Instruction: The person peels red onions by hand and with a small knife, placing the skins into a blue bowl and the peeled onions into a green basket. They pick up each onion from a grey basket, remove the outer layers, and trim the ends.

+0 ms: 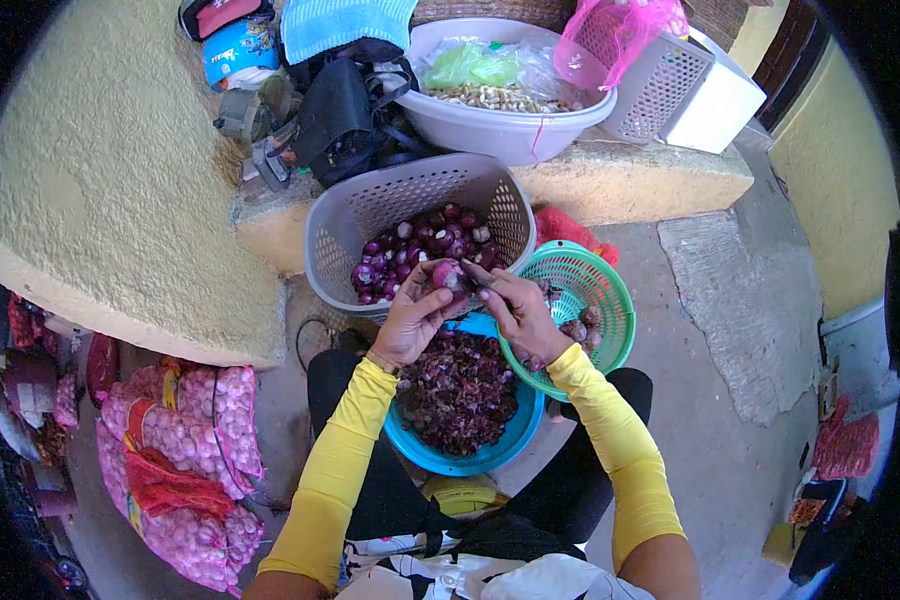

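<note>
My left hand point(411, 318) is closed around a red onion point(449, 275), held over the near rim of a grey perforated basket point(335, 240). My right hand point(519, 310) grips a small dark knife point(473, 279) against the onion's right side; the fingers hide most of it. Peeled red onions point(425, 245) lie inside the grey basket. Beneath my hands, a blue basin point(401, 446) holds a heap of dark onion skins point(456, 395). A green basket point(622, 300) at the right, partly covered by my right forearm, contains several unpeeled onions point(584, 328).
Pink mesh sacks of onions or garlic point(185, 430) lie on the floor at left. Beyond the baskets, a concrete ledge point(630, 185) carries a large white tub point(515, 130), a black bag point(335, 120) and a white perforated crate point(660, 90). A wall point(120, 180) curves along the left.
</note>
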`<state>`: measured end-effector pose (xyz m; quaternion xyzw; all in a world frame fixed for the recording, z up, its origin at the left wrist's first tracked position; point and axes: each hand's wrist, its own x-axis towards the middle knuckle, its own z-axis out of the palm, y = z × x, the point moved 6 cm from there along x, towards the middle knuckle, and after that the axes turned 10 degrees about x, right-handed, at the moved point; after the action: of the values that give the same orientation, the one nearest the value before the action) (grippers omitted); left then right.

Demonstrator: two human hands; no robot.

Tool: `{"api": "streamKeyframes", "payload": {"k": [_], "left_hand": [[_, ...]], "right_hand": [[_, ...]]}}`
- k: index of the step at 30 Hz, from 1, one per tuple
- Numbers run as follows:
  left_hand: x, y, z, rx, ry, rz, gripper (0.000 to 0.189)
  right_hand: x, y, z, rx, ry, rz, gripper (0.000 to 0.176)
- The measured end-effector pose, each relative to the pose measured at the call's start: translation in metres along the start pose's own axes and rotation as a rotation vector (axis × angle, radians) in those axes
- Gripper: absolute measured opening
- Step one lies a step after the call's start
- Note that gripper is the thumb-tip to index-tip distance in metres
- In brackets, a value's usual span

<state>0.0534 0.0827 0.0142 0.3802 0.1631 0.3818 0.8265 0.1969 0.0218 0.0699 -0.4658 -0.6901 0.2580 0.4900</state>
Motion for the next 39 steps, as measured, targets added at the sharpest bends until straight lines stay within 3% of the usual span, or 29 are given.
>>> {"api": "streamKeyframes", "payload": {"k": [9,11,12,14,15,17,18,20,39], "left_hand": [[0.001,0.000,-0.007,0.067,0.008,0.005,0.039],[0.001,0.002,-0.009,0.101,-0.001,0.005,0.044],[0.000,0.002,-0.009,0.101,-0.001,0.005,0.044],[-0.001,0.004,-0.010,0.042,0.032,0.025,0.044],[-0.002,0.004,-0.011,0.042,0.033,0.025,0.044],[-0.002,0.004,-0.012,0.025,0.030,0.031,0.045],[-0.002,0.003,-0.013,0.025,0.030,0.031,0.045],[-0.001,0.004,-0.011,0.015,-0.008,0.051,0.047],[-0.002,0.005,-0.003,-0.001,-0.008,0.038,0.046]], "right_hand": [[0.004,0.005,0.003,0.024,0.098,-0.030,0.019],[0.000,0.023,0.004,0.388,0.157,0.191,0.022],[-0.001,0.022,0.001,0.388,0.158,0.191,0.022],[-0.010,0.034,0.000,0.493,0.087,0.490,0.025],[-0.011,0.036,0.000,0.494,0.086,0.490,0.025],[-0.004,0.025,-0.002,0.405,0.043,0.193,0.024],[-0.002,0.024,-0.001,0.406,0.042,0.193,0.024],[0.002,0.003,-0.002,0.217,0.071,-0.114,0.022],[0.004,-0.008,0.001,0.091,-0.057,-0.002,0.017]]}}
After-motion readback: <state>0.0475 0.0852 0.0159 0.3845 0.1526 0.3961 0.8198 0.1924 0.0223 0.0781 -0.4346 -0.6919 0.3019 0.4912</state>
